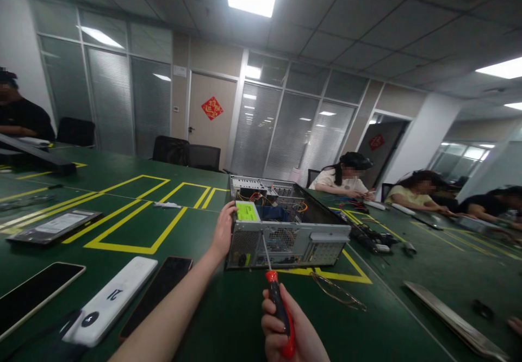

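Note:
An opened desktop computer case (293,245) lies on its side on the green table, its back panel towards me. Inside it a power supply with a yellow-green label (247,211) fills the near left corner, with coloured wires and the motherboard area behind. My left hand (224,230) grips the case's left side by that corner, its fingertips partly hidden. In my right hand (291,324) is a red and black screwdriver (280,305), fingers wrapped round the handle. Its shaft points up to the back panel below the power supply's right edge; whether the tip touches a screw is too small to tell.
Left on the table (228,307) lie a hard drive (57,226), a white power bank (112,299) and two phones (38,294) (157,291). Eyeglasses (338,291) lie right of the screwdriver. Cables (373,239) and a metal strip (452,318) lie further right. Several people sit around.

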### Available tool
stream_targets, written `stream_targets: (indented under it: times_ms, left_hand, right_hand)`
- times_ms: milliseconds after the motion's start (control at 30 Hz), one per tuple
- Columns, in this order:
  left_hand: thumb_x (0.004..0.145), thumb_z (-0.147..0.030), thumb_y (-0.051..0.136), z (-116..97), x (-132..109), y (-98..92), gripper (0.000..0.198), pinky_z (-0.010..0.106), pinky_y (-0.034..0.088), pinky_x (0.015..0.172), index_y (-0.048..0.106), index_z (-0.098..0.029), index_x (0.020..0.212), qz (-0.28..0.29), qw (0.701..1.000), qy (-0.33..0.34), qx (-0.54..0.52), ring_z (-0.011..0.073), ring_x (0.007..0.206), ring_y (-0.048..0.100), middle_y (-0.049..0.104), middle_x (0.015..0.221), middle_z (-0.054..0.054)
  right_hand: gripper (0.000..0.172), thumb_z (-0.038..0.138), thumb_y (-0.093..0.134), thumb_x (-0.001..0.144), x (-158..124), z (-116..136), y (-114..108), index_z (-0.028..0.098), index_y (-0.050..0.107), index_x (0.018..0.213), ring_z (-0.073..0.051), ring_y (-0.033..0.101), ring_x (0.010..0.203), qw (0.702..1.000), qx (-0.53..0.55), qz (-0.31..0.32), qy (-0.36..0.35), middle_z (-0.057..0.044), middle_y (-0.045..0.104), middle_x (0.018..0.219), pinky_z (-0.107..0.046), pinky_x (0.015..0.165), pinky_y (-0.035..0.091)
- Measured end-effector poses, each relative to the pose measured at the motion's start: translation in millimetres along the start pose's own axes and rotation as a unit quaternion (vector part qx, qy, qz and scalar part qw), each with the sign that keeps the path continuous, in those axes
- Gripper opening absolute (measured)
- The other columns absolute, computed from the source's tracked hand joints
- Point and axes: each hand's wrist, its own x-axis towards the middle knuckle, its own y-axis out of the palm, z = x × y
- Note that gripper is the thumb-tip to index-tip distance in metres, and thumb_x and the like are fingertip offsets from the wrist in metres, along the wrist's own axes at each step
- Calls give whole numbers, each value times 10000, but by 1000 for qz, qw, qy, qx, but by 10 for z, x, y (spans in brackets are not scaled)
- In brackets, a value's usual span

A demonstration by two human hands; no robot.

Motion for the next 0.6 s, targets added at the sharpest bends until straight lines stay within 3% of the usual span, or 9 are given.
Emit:
stream_targets:
  times_ms: [100, 200, 333, 433, 600]
  left_hand:
    - [989, -472, 260, -5, -2, -4, 423, 446, 349, 1143, 588, -229, 1102, 0, 1000, -2, 3, 222, 1312, 477, 523, 1376, 89]
    - [989, -472, 260, 3, -2, -4, 423, 443, 342, 1148, 586, -232, 1110, 2, 1000, -3, 3, 220, 1317, 471, 518, 1380, 88]
    - [986, -474, 265, 14, -1, 2, 420, 441, 346, 1142, 589, -234, 1100, -1, 1000, -4, -3, 223, 1313, 474, 521, 1375, 86]
    - [986, -473, 265, 7, -2, 4, 420, 439, 355, 1135, 590, -232, 1099, -2, 1000, -1, -1, 223, 1307, 480, 525, 1371, 86]
    - [990, -468, 256, -11, -10, 2, 423, 443, 349, 1143, 587, -234, 1110, 3, 1000, -4, 8, 220, 1317, 471, 520, 1379, 84]
  right_hand:
    - [366, 202, 877, 620, -7, 42, -37, 69, 610, 834, 26, 393, 397, 996, 36, 85, 20, 100, 513, 577, -42, 326, 255]
    - [294, 191, 825, 698, -18, 54, -57, 68, 610, 857, 37, 391, 399, 989, 42, 138, 24, 113, 498, 556, -16, 340, 236]
    - [282, 316, 779, 762, 12, -27, -48, 99, 628, 860, 27, 359, 377, 982, -41, 183, 21, 95, 538, 552, -43, 316, 186]
    - [350, 428, 759, 759, 79, -140, -39, 116, 648, 875, 3, 335, 343, 972, -125, 194, 34, 74, 558, 533, -98, 294, 145]
    - [387, 456, 798, 699, 154, -223, -39, 135, 635, 843, 13, 287, 351, 975, -151, 157, 31, 91, 511, 519, -105, 321, 114]
